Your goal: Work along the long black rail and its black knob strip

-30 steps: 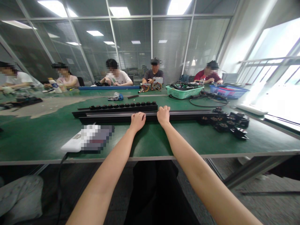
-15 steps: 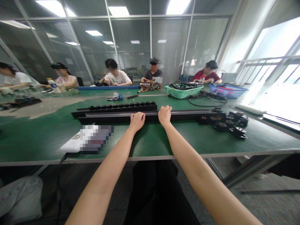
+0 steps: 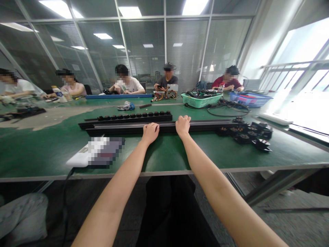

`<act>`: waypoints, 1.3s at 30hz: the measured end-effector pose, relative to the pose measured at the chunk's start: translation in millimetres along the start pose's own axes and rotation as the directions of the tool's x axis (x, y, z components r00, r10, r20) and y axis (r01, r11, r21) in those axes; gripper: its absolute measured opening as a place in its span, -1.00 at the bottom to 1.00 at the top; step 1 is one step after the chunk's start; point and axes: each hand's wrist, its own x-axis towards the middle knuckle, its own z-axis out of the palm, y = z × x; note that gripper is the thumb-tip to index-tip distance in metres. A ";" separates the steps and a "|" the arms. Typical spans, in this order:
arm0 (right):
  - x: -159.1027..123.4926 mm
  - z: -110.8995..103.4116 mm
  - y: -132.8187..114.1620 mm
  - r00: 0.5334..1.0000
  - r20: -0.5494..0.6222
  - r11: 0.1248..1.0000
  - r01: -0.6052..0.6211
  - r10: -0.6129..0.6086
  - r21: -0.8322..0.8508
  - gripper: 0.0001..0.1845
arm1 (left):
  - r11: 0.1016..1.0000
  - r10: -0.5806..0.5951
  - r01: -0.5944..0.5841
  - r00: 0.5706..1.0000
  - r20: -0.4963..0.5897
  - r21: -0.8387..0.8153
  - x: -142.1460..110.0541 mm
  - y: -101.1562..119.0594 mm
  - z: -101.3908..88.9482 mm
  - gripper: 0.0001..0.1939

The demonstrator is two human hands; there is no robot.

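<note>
A long black rail with a shiny strip along its top lies across the table in front of me. My left hand is closed over it near the middle, fingers curled round the far edge. Just to the right, my right hand rests on the same rail with its fingers bent and closed. Whatever sits under those fingertips is hidden. Behind is a second black strip carrying a row of small round black parts. Several loose black parts are heaped at the rail's right end.
At the left lie a white device with a cable and a dark, blurred-out flat item. Farther back are a blue-grey cloth, a green basket of cables and a blue basket. Several people sit along the far side.
My right hand has shifted slightly to the right along the rail, widening the gap between my hands. The left hand and the rail look unmoved.
</note>
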 end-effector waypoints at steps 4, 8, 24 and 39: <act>-0.3 -1.4 0.1 1.000 0.000 1.000 -0.007 0.007 -0.001 -0.69 | 1.000 0.007 -0.007 1.000 0.005 0.010 -0.3 0.7 -0.9 -0.66; -1.4 -2.0 0.5 1.000 -0.015 1.000 -0.022 0.022 0.000 -0.73 | 1.000 0.011 -0.011 1.000 0.005 0.017 -0.2 0.9 -0.6 -0.66; 0.4 -1.9 1.9 0.997 -0.036 0.997 -0.070 0.068 -0.032 -0.69 | 1.000 0.005 -0.005 1.000 0.009 0.007 -0.7 2.4 -1.7 -0.65; 1.2 -3.6 5.3 0.985 -0.075 0.988 -0.155 0.154 -0.016 -0.61 | 1.000 0.001 -0.001 1.000 0.002 0.020 0.4 0.2 0.9 -0.67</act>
